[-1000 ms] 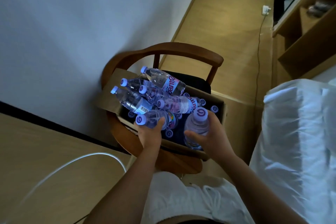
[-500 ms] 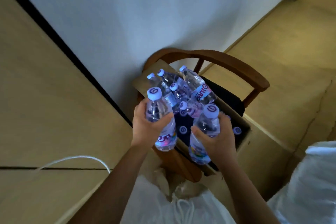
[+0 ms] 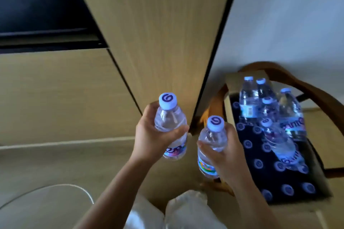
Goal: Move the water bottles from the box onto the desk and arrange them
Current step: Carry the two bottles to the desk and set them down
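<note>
My left hand [image 3: 149, 135] grips a clear water bottle [image 3: 170, 117] with a pale cap, held upright in front of the wood-grain desk [image 3: 46, 169]. My right hand [image 3: 227, 156] holds a second upright water bottle [image 3: 212, 139] just right of it, near the box's left edge. The cardboard box [image 3: 230, 80] sits on a wooden chair at the right. Several bottles [image 3: 270, 113] lie loose on top inside it, above a layer of standing bottles whose caps [image 3: 286, 189] show.
A curved wooden chair back [image 3: 316, 87] wraps behind the box. A tall wood panel with a dark edge [image 3: 210, 72] stands between desk and chair. A white cable [image 3: 74, 188] loops over the desk at lower left. A dark screen [image 3: 37, 5] fills the upper left.
Both hands have lifted their bottles out of the box and carried them left toward the desk. The view has swung left, so the box now sits at the right.
</note>
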`<state>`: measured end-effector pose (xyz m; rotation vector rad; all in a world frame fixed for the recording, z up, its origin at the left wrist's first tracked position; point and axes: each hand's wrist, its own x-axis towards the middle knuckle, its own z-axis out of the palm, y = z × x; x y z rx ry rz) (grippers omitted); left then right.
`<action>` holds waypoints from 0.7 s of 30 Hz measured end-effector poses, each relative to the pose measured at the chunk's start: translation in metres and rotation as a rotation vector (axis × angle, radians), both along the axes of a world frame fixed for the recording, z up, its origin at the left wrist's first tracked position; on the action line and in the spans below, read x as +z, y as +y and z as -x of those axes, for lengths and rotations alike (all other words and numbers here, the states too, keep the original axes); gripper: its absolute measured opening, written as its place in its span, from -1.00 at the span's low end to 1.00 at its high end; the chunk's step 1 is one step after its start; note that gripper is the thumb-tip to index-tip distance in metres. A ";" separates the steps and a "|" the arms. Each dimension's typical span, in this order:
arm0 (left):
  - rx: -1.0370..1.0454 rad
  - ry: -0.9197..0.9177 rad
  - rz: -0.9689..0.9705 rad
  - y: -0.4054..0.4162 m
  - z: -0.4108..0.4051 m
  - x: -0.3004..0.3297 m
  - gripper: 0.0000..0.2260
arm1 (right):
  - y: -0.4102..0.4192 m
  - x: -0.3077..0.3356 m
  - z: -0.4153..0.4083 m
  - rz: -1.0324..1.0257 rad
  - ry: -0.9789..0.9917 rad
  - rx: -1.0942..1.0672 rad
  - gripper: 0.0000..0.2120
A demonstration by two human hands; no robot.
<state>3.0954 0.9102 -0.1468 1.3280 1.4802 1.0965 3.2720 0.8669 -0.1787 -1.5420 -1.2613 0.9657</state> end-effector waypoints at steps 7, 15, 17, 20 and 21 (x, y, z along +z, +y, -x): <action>0.266 0.001 -0.081 -0.072 0.179 0.026 -0.61 | -0.009 0.029 0.165 -0.053 0.007 0.308 -0.62; 0.685 0.062 -0.112 -0.187 0.370 0.038 -0.56 | -0.042 0.049 0.378 -0.137 -0.012 0.731 -0.60; 0.798 0.066 -0.105 -0.216 0.404 0.038 -0.54 | -0.051 0.053 0.422 -0.124 -0.001 0.822 -0.59; 0.968 0.089 -0.087 -0.262 0.453 0.036 -0.51 | -0.066 0.055 0.488 -0.103 0.001 0.972 -0.57; 1.028 0.099 -0.081 -0.276 0.468 0.034 -0.49 | -0.071 0.055 0.509 -0.090 -0.007 1.035 -0.57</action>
